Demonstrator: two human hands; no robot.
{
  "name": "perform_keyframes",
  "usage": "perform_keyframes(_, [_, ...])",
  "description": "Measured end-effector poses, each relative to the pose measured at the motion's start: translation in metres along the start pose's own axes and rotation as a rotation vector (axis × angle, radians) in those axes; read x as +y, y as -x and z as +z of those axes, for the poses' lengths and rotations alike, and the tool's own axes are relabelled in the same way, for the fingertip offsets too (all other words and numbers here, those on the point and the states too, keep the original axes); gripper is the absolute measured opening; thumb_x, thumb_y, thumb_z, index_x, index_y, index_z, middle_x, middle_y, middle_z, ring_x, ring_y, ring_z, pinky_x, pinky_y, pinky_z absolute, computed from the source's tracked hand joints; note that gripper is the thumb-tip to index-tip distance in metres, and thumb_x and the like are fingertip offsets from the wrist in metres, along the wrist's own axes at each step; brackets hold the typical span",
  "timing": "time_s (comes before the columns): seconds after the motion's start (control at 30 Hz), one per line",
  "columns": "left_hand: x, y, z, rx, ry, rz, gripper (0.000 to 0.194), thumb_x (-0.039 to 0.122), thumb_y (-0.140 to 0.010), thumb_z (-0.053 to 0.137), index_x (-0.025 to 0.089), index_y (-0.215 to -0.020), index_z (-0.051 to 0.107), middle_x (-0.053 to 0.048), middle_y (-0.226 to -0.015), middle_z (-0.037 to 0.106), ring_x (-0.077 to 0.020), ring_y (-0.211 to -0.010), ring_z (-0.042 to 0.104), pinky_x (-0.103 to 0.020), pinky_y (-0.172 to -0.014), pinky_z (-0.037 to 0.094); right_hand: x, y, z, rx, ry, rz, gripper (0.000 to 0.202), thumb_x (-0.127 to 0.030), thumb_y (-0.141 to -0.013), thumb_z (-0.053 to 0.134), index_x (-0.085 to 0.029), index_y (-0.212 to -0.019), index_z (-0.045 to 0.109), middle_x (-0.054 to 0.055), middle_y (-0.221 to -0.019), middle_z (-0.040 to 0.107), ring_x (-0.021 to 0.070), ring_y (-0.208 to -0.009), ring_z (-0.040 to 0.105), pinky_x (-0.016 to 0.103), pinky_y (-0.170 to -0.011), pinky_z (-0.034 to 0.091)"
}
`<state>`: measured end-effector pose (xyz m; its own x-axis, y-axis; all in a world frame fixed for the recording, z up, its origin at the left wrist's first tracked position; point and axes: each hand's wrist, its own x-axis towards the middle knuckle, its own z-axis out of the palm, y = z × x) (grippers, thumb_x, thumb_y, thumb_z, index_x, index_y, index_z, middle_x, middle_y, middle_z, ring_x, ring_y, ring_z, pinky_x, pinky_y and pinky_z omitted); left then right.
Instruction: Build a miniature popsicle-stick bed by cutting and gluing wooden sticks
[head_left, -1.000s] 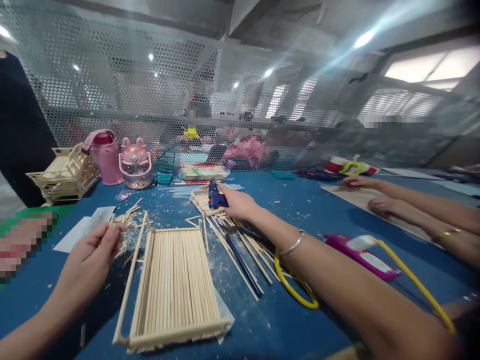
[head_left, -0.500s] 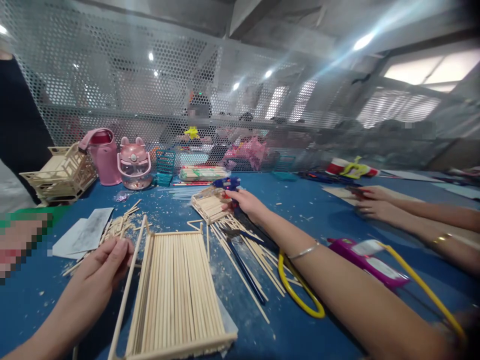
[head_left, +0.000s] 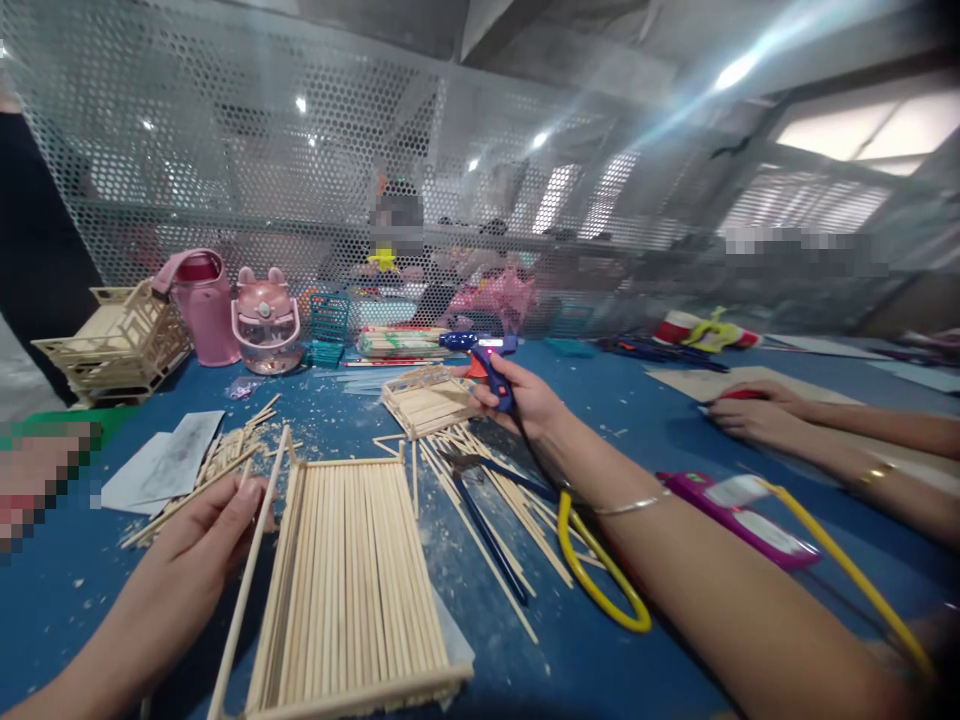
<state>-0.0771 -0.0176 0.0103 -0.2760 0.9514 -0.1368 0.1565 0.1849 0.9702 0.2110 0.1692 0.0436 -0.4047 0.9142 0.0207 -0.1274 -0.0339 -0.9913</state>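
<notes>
A tray-like panel of wooden sticks lies in front of me, with a raised stick frame along its left side. My left hand pinches a thin stick beside that frame; the stick is partly hidden by the fingers. Further off, my right hand is wrapped round a blue glue gun, held up off the table with its nozzle to the left. Just behind and left of that hand sits a smaller stick frame.
Pliers with blue handles and loose sticks lie right of the panel. A yellow loop and a purple device lie near my right forearm. Bottles stand behind. Another person's hands are at the right.
My right hand has lifted the glue gun up and turned it, so its body now shows. My left hand has barely moved. The other person's hands have shifted slightly and a red object shows there.
</notes>
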Motion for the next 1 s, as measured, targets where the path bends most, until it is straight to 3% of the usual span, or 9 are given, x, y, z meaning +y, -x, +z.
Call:
perform_keyframes(0.13, [-0.002, 0.000, -0.003, -0.122, -0.079, 0.079, 0.040, 0.059, -0.069, 0.053, 0.021, -0.079, 0.053, 0.001, -0.072, 0.053, -0.0147, -0.070, 0.050, -0.025, -0.066, 0.042, -0.027, 0.028, 0.013, -0.072, 0.374, -0.093, 0.032, -0.043, -0.070, 0.063, -0.016, -0.086, 0.059, -0.001, -0.058, 0.058, 0.0079, -0.046, 0.044, 0.021, -0.045, 0.035])
perform_keyframes(0.3, [-0.001, 0.001, -0.001, -0.112, -0.145, 0.115, 0.032, 0.050, -0.064, 0.061, 0.021, -0.076, 0.055, 0.002, -0.067, 0.052, -0.0153, -0.064, 0.048, -0.024, -0.058, 0.041, -0.047, 0.066, 0.024, -0.143, 0.818, -0.070, 0.040, -0.055, -0.069, 0.058, -0.016, -0.078, 0.059, -0.002, -0.050, 0.051, 0.0104, -0.047, 0.045, 0.024, -0.047, 0.036])
perform_keyframes(0.37, [-0.001, 0.001, 0.000, -0.113, -0.153, 0.102, 0.031, 0.049, -0.061, 0.063, 0.022, -0.075, 0.056, 0.002, -0.066, 0.052, -0.0152, -0.062, 0.048, -0.023, -0.053, 0.039, -0.044, 0.068, 0.019, -0.039, 0.861, -0.157, 0.041, -0.057, -0.068, 0.057, -0.017, -0.078, 0.058, -0.002, -0.051, 0.051, 0.0108, -0.047, 0.045, 0.025, -0.048, 0.037])
perform_keyframes(0.53, [-0.002, 0.001, -0.001, -0.084, -0.170, 0.076, 0.033, 0.050, -0.057, 0.065, 0.022, -0.074, 0.058, 0.001, -0.065, 0.053, -0.0156, -0.060, 0.048, -0.023, -0.049, 0.039, -0.028, 0.040, -0.005, 0.501, 0.791, -0.547, 0.040, -0.054, -0.080, 0.042, -0.019, -0.098, 0.052, 0.003, -0.075, 0.061, 0.0120, -0.052, 0.050, 0.028, -0.054, 0.042])
perform_keyframes(0.67, [-0.003, 0.001, -0.002, -0.077, -0.213, 0.096, 0.033, 0.052, -0.058, 0.063, 0.023, -0.073, 0.058, 0.001, -0.065, 0.054, -0.0165, -0.062, 0.049, -0.024, -0.051, 0.041, -0.031, 0.027, -0.019, 0.764, 0.974, -0.686, 0.041, -0.048, -0.081, 0.045, -0.017, -0.109, 0.050, 0.010, -0.091, 0.063, 0.0194, -0.075, 0.059, 0.033, -0.067, 0.045])
perform_keyframes(0.73, [-0.005, 0.000, -0.004, -0.084, -0.221, 0.105, 0.033, 0.052, -0.059, 0.063, 0.023, -0.074, 0.058, 0.000, -0.068, 0.055, -0.0169, -0.064, 0.050, -0.024, -0.052, 0.041, -0.035, 0.036, -0.025, 0.787, 1.097, -0.643, 0.044, -0.043, -0.072, 0.058, -0.016, -0.106, 0.053, 0.010, -0.095, 0.063, 0.0227, -0.085, 0.059, 0.034, -0.072, 0.044])
perform_keyframes(0.8, [-0.006, 0.000, -0.005, -0.101, -0.229, 0.107, 0.033, 0.052, -0.061, 0.062, 0.023, -0.075, 0.059, 0.000, -0.070, 0.056, -0.0169, -0.065, 0.050, -0.023, -0.051, 0.040, -0.036, 0.056, -0.030, 0.749, 1.150, -0.469, 0.042, -0.038, -0.065, 0.065, -0.015, -0.099, 0.057, 0.008, -0.089, 0.065, 0.0233, -0.080, 0.060, 0.034, -0.070, 0.045])
perform_keyframes(0.9, [-0.007, 0.000, -0.005, -0.118, -0.228, 0.109, 0.033, 0.054, -0.063, 0.060, 0.023, -0.074, 0.059, 0.000, -0.071, 0.055, -0.0163, -0.064, 0.049, -0.022, -0.049, 0.038, -0.025, 0.096, -0.032, 0.652, 1.167, -0.115, 0.030, -0.038, -0.065, 0.062, -0.015, -0.084, 0.061, 0.004, -0.065, 0.064, 0.0204, -0.059, 0.058, 0.031, -0.056, 0.043])
perform_keyframes(1.0, [-0.005, 0.001, -0.005, -0.129, -0.225, 0.114, 0.033, 0.054, -0.064, 0.059, 0.022, -0.073, 0.058, 0.000, -0.069, 0.053, -0.0158, -0.062, 0.047, -0.022, -0.048, 0.036, -0.004, 0.134, -0.021, 0.578, 1.262, -0.031, 0.027, -0.042, -0.068, 0.057, -0.017, -0.077, 0.062, 0.005, -0.064, 0.065, 0.0219, -0.058, 0.059, 0.030, -0.051, 0.042])
